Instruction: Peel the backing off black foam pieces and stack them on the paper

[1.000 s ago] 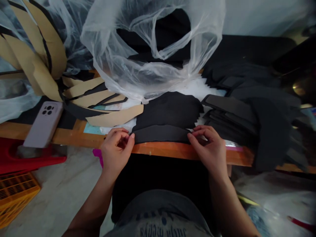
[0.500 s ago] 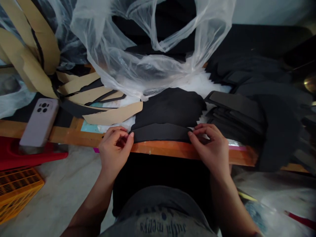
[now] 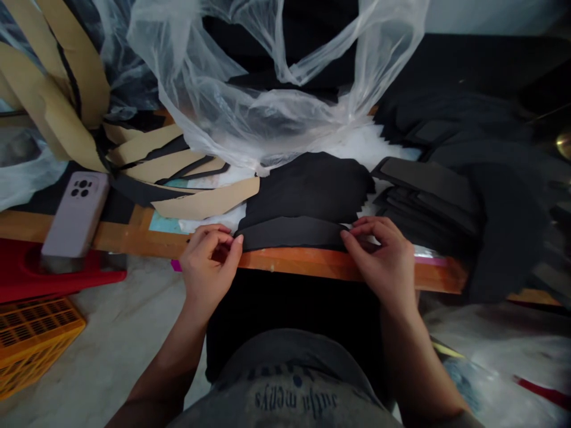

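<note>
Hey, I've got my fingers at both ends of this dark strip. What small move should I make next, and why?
Probably lift both ends slightly, together. Your left hand and right hand are at opposite ends of the dark strip, which lies lengthwise along the table edge, so an even lift should bend it least.

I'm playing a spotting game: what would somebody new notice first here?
Probably the big, crinkly clear plastic bag at the back middle of the table. Next, the curved tan strips fanned out on the left, near a pale purple phone. Then two bare hands, left and right, holding a dark strip at its ends.
</note>
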The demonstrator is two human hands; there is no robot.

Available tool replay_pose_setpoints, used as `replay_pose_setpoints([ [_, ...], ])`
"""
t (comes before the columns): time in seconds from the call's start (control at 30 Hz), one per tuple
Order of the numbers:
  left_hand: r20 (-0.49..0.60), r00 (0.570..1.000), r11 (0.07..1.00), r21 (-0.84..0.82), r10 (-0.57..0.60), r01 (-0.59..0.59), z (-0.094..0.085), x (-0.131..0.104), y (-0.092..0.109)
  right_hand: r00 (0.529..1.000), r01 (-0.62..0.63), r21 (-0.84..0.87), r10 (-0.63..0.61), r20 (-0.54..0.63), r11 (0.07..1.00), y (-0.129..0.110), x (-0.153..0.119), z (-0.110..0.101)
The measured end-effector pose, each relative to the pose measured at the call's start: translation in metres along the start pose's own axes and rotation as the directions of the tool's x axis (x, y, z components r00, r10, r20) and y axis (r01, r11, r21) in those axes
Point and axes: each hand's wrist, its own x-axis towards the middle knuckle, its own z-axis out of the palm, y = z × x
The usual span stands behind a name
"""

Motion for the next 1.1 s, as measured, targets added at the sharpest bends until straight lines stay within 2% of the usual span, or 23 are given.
replay_pose_setpoints([
  [0.5, 0.047, 0.995, 0.994, 0.064, 0.087, -0.090, -0.002, 0.002, 0.003, 0.998, 0.060, -0.073, -0.060, 0.012, 0.996, -0.001, 0.000, -0.001],
  [0.73, 0.024, 0.962, 0.940, 0.206, 0.271, -0.270, -0.005, -0.005, 0.010, 0.995, 0.096, -0.094, -0.093, 0.037, 0.991, -0.002, 0.000, -0.003],
  [0.93, 0.141, 0.961, 0.969, 0.032, 0.237, -0.243, -0.014, -0.007, 0.014, 0.987, 0.155, -0.084, -0.150, 0.057, 0.984, 0.001, 0.000, -0.005],
  [1.03, 0.207, 0.958, 0.980, -0.066, 0.197, -0.187, -0.021, -0.006, 0.015, 0.983, 0.168, -0.045, -0.163, 0.088, 0.985, 0.003, -0.001, -0.008],
  [1.1, 0.206, 0.968, 0.988, -0.083, 0.144, -0.129, -0.022, -0.005, 0.014, 0.983, 0.159, -0.011, -0.157, 0.097, 0.987, 0.004, -0.001, -0.009],
])
